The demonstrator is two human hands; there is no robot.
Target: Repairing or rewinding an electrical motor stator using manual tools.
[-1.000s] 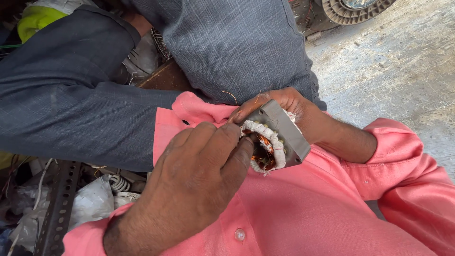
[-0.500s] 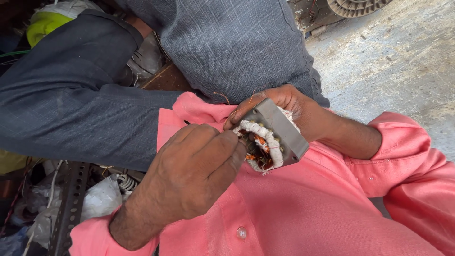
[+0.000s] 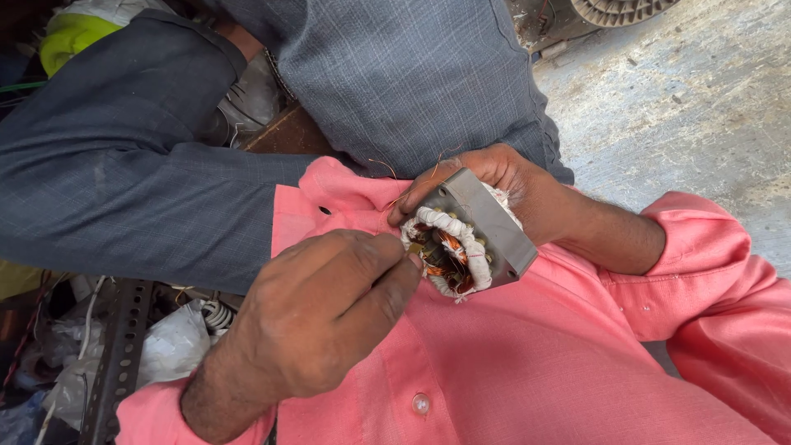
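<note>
Compared with half a second back, the left hand [image 3: 321, 317] has slid slightly lower and closer to the camera, and the stator [image 3: 461, 235] has tipped so that more of its bore faces up; the grip on it looks unchanged.

Right hand [image 3: 503, 177] is clamped around the stator from behind, fingers wrapped on the grey steel lamination stack, holding it just above the pink shirt [image 3: 527, 371]. Left hand is closed, thumb pressed against forefinger at the rim of the white-taped coil [image 3: 441, 227]; whether anything thin is pinched between them I cannot tell, the fingertips hide it. Copper windings [image 3: 445, 259] show inside the bore. Loose copper strands [image 3: 395, 177] stick out near the top corner.

Judgement: work at the coil end wants a steady stator, so the right hand should keep the stack braced and square. Pull or tuck gently, along the winding, to spare the enamel.

Another person in a blue-grey garment [image 3: 395, 74] crouches directly behind, and concrete floor [image 3: 692, 99] lies to the right.
</note>
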